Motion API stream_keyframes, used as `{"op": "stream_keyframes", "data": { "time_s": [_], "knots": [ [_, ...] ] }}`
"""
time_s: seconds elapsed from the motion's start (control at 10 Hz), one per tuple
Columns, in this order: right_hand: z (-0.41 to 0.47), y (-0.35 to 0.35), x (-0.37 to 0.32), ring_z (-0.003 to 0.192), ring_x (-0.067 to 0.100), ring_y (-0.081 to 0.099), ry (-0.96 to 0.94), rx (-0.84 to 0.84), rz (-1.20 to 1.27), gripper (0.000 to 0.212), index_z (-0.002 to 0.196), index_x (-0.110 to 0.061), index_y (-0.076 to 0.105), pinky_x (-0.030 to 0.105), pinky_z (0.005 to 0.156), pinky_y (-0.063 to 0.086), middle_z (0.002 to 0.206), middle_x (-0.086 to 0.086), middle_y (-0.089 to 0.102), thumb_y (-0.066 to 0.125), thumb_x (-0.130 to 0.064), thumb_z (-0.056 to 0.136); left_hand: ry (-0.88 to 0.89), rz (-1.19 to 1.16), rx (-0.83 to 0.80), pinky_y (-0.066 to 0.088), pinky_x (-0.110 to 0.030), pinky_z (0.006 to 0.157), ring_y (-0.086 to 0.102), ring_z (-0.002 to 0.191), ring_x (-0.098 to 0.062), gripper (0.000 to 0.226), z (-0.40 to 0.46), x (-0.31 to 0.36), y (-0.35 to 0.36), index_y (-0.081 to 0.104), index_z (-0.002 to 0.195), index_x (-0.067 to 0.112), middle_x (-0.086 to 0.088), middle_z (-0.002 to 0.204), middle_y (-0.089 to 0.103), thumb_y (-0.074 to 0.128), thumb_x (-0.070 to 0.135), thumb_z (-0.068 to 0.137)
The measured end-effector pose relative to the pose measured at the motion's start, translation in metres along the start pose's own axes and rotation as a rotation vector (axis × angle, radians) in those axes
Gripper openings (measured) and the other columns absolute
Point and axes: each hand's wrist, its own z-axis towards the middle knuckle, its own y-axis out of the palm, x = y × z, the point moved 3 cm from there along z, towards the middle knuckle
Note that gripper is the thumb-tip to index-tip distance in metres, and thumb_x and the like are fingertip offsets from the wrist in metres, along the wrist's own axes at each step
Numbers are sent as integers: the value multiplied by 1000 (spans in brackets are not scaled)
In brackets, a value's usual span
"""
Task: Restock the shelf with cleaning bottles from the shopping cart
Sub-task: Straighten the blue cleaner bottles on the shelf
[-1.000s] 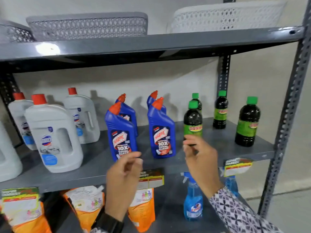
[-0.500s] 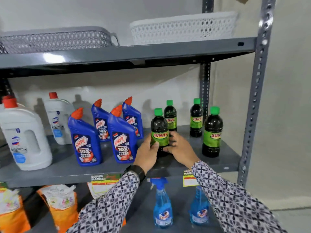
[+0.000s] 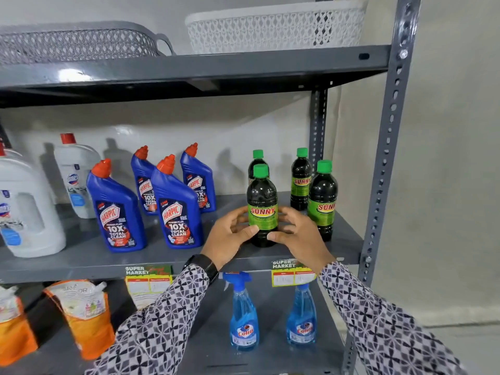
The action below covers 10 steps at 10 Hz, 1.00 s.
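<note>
A dark Sunny bottle (image 3: pixel 262 201) with a green cap and green label stands upright near the front of the middle shelf (image 3: pixel 81 262). My left hand (image 3: pixel 230 234) wraps its left side and my right hand (image 3: pixel 299 234) wraps its right side, thumbs touching the lower front. Three more Sunny bottles (image 3: pixel 323 198) stand behind and to the right. Several blue Harpic bottles (image 3: pixel 177 207) with orange caps stand to the left. The shopping cart is out of view.
White jugs (image 3: pixel 25 212) with red caps fill the shelf's left end. Two blue spray bottles (image 3: pixel 243 318) and orange pouches (image 3: pixel 84 315) sit on the shelf below. Grey and white baskets (image 3: pixel 273 25) rest on top. The grey upright post (image 3: pixel 387 147) bounds the right side.
Both hands came from in front of the shelf to the front Sunny bottle and closed around it. The view shifted right and closer.
</note>
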Motion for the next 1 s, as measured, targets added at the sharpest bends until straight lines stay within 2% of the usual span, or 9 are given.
{"op": "stream_keyframes", "data": {
  "time_s": [0.1,0.3,0.4,0.5,0.6,0.7,0.8,0.9,1.0],
  "knots": [
    [-3,-1,-5,116,9,70,-38,-2,-1,77,149,-15,56,31,100,59,134,3,71,89,-9,80,5,5,3,53,-21,98,70,113,-1,52,-1,0,0,56,131,39,7,127,72,77,17,89],
    [-3,2,-6,117,-1,65,-46,3,-36,79,152,-14,54,27,104,57,142,4,68,87,-8,81,8,38,6,53,-6,84,68,106,13,51,-3,-1,1,56,132,44,21,120,70,76,23,90],
    [-6,2,-11,121,7,64,-27,4,-51,79,153,-14,52,35,110,54,144,5,66,87,-8,82,14,26,-7,53,-10,88,67,105,16,57,-3,0,1,54,142,32,23,119,69,75,23,90],
    [-14,3,-19,128,12,60,-12,-10,-46,83,157,-14,48,41,115,50,147,6,63,87,-9,83,-9,-15,-25,54,-25,103,69,115,2,59,-9,6,-1,53,146,24,9,127,70,75,19,91],
    [-30,7,-30,140,19,55,22,55,-32,89,162,-16,38,28,115,46,156,8,55,85,-20,87,-40,-59,-26,52,-25,104,67,122,-9,64,-26,16,-14,45,154,20,-6,144,64,70,22,95],
    [-47,13,-71,134,9,59,-153,340,-179,73,156,-17,47,10,105,48,150,3,61,77,-36,92,79,0,30,49,-4,91,65,112,15,60,-51,34,-56,47,153,24,1,147,62,67,28,97],
    [-48,29,-142,131,15,61,-395,491,-338,61,151,-14,50,40,111,54,145,5,63,69,-42,99,316,234,238,42,2,91,64,114,10,52,-64,77,-120,52,149,29,12,140,67,62,35,98],
    [-30,62,-221,152,28,40,-572,571,-701,75,162,-17,32,47,122,38,164,11,41,55,-55,102,616,666,529,43,-23,107,60,133,-16,50,-63,126,-189,52,149,24,-1,145,64,55,36,102],
    [-10,90,-287,163,41,4,-626,633,-987,95,169,-21,8,67,127,12,177,18,5,50,-67,96,743,932,670,27,-50,127,26,159,-29,63,-56,163,-238,33,160,18,-9,167,36,44,42,104]
  ]
}}
